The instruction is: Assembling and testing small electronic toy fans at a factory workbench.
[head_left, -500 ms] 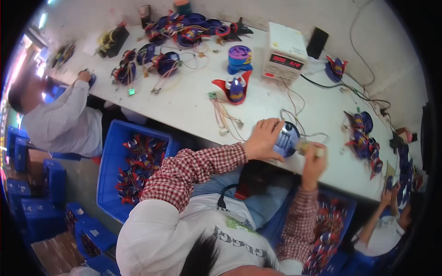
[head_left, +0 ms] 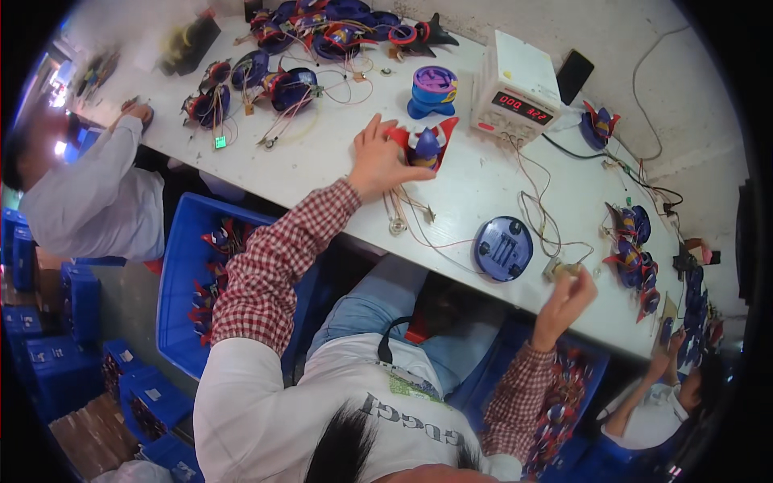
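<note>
Both my arms are up and reaching forward here, checked sleeves on both. Left arm is stretched out long, running diagonally up and to the right, and my left hand sits palm-down with the fingers spread wide and the thumb pointing off to the right. Right arm is bent hard at the elbow, forearm going pretty much straight up, and my right hand is curled with the fingertips pinched together.
</note>
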Demonstrator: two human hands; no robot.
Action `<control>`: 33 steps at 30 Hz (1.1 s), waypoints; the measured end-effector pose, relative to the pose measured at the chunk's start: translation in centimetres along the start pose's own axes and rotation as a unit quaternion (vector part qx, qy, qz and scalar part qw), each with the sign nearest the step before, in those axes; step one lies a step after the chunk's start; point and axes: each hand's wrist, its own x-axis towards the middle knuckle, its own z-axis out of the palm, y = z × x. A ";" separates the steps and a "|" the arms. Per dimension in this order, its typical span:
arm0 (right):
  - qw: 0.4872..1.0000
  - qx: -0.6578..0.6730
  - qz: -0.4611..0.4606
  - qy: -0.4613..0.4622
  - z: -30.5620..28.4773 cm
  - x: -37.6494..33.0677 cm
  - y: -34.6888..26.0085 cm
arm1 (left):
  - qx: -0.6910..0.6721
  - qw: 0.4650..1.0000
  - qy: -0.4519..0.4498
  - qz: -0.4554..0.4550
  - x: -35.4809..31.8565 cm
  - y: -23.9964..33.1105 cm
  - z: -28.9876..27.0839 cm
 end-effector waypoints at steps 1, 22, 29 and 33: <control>0.995 0.043 0.004 -0.089 0.5 -0.4 -1.8 | -0.019 1.000 0.005 -0.006 0.7 -0.3 0.4; 0.915 -0.066 -0.232 -0.324 25.1 -2.5 -12.3 | -0.390 0.915 -0.099 -0.028 5.9 -0.5 -2.0; 0.906 0.213 -0.042 -0.363 15.1 -0.2 -12.4 | -0.658 0.745 -0.087 -0.075 2.3 1.7 -3.3; 0.902 0.365 0.115 -0.199 9.7 0.1 -9.9 | -0.732 0.668 -0.113 -0.073 -0.1 5.3 -1.3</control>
